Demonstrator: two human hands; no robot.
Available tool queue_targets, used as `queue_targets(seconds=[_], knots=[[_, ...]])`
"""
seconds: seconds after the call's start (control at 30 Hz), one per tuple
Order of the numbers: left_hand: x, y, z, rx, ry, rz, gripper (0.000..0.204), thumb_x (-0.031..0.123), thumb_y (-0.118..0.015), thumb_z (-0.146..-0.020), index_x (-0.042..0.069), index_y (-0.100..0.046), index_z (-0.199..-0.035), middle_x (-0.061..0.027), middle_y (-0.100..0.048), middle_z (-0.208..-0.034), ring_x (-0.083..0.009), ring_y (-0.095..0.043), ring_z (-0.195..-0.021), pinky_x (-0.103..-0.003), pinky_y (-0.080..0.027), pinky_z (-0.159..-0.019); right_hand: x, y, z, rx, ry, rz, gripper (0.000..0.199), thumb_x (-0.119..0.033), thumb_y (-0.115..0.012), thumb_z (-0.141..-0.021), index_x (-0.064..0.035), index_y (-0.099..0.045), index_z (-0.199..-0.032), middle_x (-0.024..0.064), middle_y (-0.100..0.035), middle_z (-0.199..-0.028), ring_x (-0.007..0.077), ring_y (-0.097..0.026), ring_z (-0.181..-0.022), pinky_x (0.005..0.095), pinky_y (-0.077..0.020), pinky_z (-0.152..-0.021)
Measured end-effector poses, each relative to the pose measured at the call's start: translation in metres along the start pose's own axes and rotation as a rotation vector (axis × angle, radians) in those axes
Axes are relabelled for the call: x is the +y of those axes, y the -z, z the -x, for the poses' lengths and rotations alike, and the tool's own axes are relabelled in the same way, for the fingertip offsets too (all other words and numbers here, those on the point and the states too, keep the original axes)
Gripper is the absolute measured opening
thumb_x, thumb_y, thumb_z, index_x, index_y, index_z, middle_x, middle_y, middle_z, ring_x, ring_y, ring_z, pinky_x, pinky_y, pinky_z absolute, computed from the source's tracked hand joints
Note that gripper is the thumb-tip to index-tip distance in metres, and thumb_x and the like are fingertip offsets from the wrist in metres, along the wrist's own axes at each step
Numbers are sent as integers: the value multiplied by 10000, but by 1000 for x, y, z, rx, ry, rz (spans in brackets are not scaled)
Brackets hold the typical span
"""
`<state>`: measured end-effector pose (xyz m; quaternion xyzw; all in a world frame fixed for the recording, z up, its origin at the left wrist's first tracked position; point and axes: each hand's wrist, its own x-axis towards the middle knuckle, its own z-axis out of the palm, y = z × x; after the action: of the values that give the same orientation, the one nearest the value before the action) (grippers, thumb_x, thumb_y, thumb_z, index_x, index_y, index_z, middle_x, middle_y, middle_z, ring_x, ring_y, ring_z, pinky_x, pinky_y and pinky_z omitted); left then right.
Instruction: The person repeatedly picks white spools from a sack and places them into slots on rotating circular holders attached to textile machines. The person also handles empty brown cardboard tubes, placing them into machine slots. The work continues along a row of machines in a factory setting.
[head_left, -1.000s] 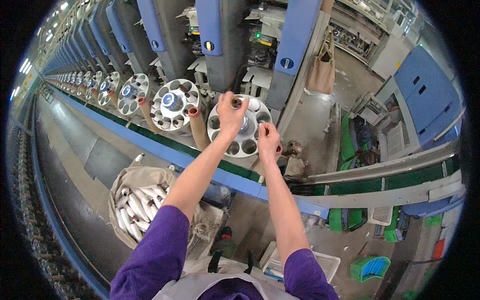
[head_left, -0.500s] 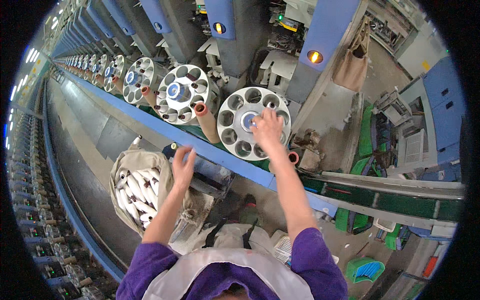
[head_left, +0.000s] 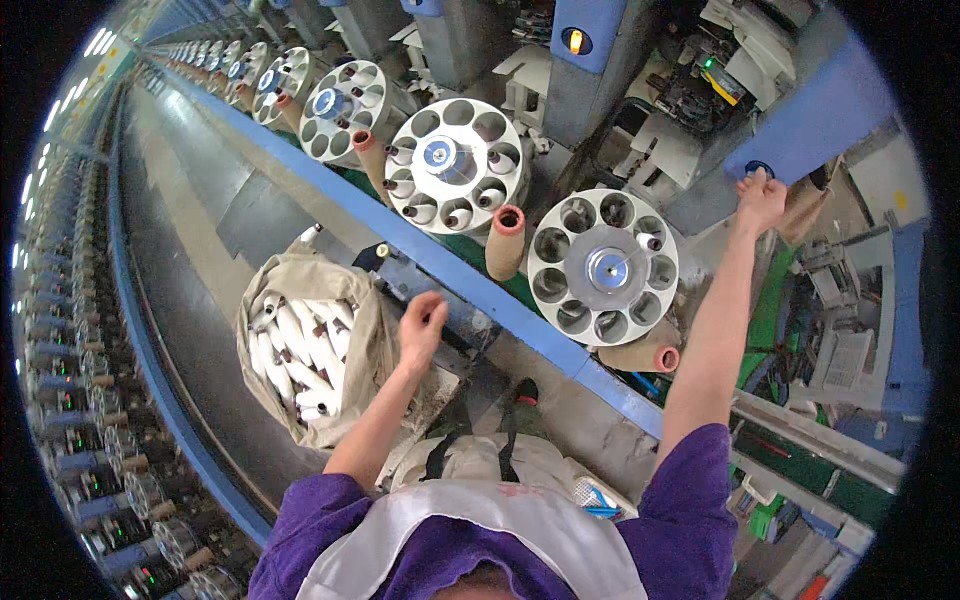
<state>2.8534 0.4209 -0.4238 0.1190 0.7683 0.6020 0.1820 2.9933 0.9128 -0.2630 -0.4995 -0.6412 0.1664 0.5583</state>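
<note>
My right hand (head_left: 762,203) is stretched far right, its fingers bunched against a round button (head_left: 759,168) on a blue machine panel. No object shows in it. My left hand (head_left: 423,322) hovers beside the canvas bag (head_left: 385,365), its fingers curled in with nothing visible in them. White yarn bobbins (head_left: 300,345) fill the bag. Between my hands stands a round magazine (head_left: 548,282) with a ring of pockets and a blue hub. One white bobbin (head_left: 650,242) stands in a pocket at its upper right.
More round magazines (head_left: 440,112) recede to the far left, some holding bobbins. Brown yarn cones (head_left: 505,255) stand between them, and another cone (head_left: 640,357) lies below the nearest magazine. A blue rail (head_left: 540,335) runs along the machine. Machine rows (head_left: 160,490) line the left side.
My right hand has left the near magazine and reached up and right to the panel button. My left hand's fingers have curled in. The view has shifted right along the machine.
</note>
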Motion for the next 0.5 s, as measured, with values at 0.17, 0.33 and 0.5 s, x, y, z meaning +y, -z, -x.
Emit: queue_targets(seconds=[0.17, 0.33, 0.5], knots=[[3, -68, -87, -416, -272, -245, 816, 125, -751, -693, 37, -275, -1350, -154, -359, -1337, -276, -383, -1224, -382, -394, -953, -69, 49, 35, -202, 440, 520, 286, -227, -622, -823, -59, -602, -1054, 175, -616, -945, 295, -606, -844, 361, -478, -733], [-18, -108, -121, -479, -289, -185, 839, 132, -771, -618, 55, -317, -1320, -177, -442, -1252, -343, -437, -1162, -409, -369, -968, -111, 4, 246, -909, 253, -254, 693, -110, -732, -694, -36, -380, -1287, 156, -472, -1201, 278, -483, -1080, 357, -408, -905], [-53, -121, -133, -494, -424, -189, 858, 301, -777, -609, 22, -340, -1293, -205, -455, -1239, -363, -426, -1164, -418, -361, -971, -135, -60, 309, -566, 89, -454, 247, 34, -643, -646, -7, -545, -869, 98, -543, -829, 191, -543, -713, 296, -448, -659]])
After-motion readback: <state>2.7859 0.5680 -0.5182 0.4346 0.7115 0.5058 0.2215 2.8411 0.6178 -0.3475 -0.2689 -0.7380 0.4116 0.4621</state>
